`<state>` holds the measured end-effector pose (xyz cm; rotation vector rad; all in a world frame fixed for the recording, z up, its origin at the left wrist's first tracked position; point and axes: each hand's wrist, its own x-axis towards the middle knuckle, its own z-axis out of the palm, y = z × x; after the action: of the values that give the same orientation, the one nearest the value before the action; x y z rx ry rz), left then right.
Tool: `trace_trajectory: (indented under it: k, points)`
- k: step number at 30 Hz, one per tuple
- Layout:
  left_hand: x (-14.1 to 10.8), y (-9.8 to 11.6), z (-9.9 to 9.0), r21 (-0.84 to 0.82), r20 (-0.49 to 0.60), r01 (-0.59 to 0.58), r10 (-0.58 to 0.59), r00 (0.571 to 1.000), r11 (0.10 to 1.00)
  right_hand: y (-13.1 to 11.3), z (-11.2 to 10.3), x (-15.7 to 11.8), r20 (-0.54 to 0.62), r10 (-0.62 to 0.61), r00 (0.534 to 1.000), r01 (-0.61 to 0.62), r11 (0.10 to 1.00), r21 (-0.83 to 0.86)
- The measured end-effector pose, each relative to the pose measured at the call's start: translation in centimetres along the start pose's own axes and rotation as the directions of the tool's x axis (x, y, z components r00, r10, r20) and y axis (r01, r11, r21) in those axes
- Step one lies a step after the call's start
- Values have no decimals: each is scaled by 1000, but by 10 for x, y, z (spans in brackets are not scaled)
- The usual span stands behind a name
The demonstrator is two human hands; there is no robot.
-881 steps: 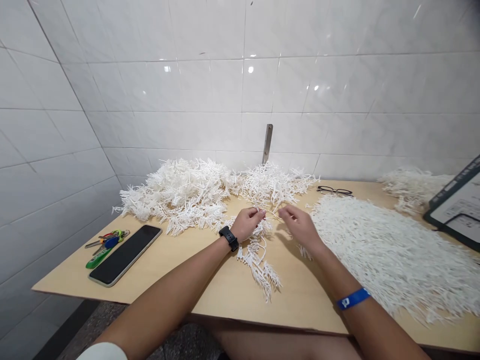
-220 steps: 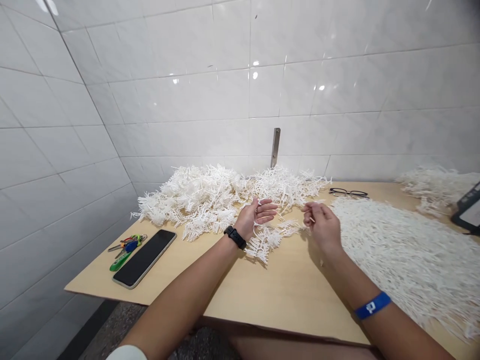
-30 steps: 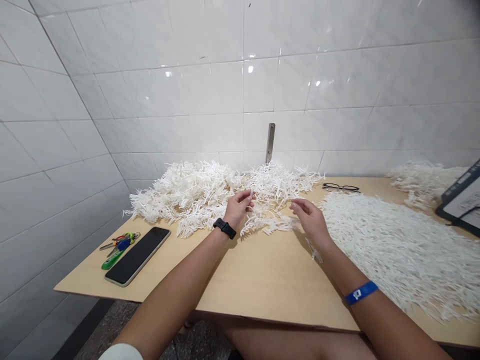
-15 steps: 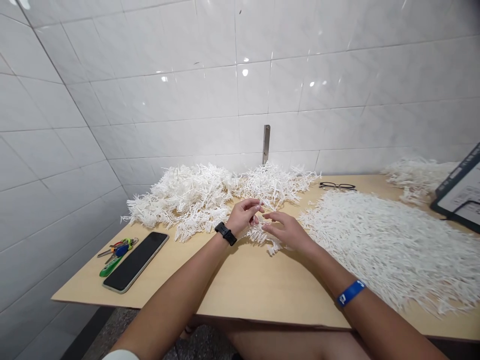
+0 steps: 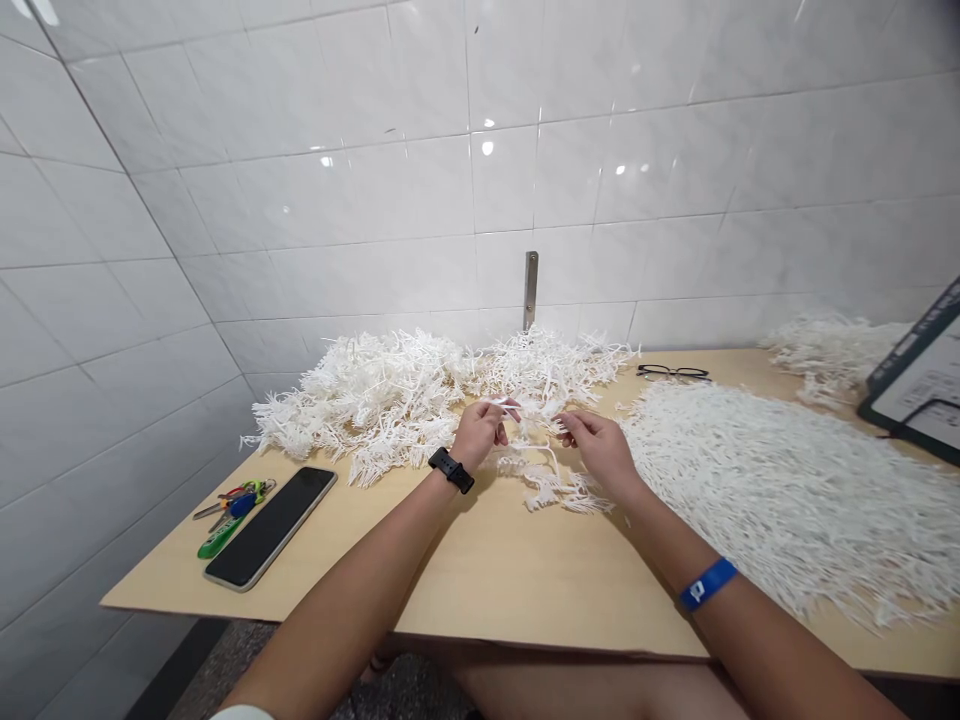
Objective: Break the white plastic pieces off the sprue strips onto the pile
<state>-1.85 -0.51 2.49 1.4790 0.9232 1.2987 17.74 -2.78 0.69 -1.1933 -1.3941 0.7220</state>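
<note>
My left hand (image 5: 477, 434), with a black watch on its wrist, pinches a thin white branching strand (image 5: 504, 404) that looks like plastic. My right hand (image 5: 602, 452) is closed, thumb and fingertips together on a white piece (image 5: 558, 425) whose outline blends into the pieces behind. A gap lies between the two hands. Below them, a small cluster of white strands (image 5: 566, 490) rests on the table. Just behind the hands rises a tangled heap of the same white strands (image 5: 390, 385).
A wide spread of short white pieces (image 5: 780, 490) covers the table's right side. Glasses (image 5: 673, 372) lie behind it, and a dark-framed board (image 5: 919, 385) leans at far right. A phone (image 5: 270, 527) and keys (image 5: 234, 510) sit left on the wooden table (image 5: 510, 590).
My right hand has drawn back to the right and its fingers have closed. The strand in my left hand shows more clearly. More of the small cluster below the hands is in sight.
</note>
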Motion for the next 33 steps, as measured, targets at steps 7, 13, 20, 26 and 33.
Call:
trace_trajectory:
  k: [7, 13, 20, 26, 33]
  points:
    - [0, 4, -2, 59, -134, -6, 14, 991, 998, -1, -7, 6, -65, 133, 989, -102, 933, 346]
    - [5, 9, -10, 50, -325, -23, 38, 945, 998, 0, -13, 6, -198, 163, 967, -75, 918, 390]
    - [9, 2, -22, 322, -237, -27, 108, 965, 946, 2, -10, 5, -79, 155, 985, -116, 923, 368]
    - [1, -1, -11, 647, 146, -162, 87, 985, 745, -4, -3, 1, 92, 152, 984, -174, 924, 340]
    - [-7, -5, 5, 810, 300, -242, -23, 954, 534, -5, 1, -2, 241, 22, 970, -80, 968, 236]
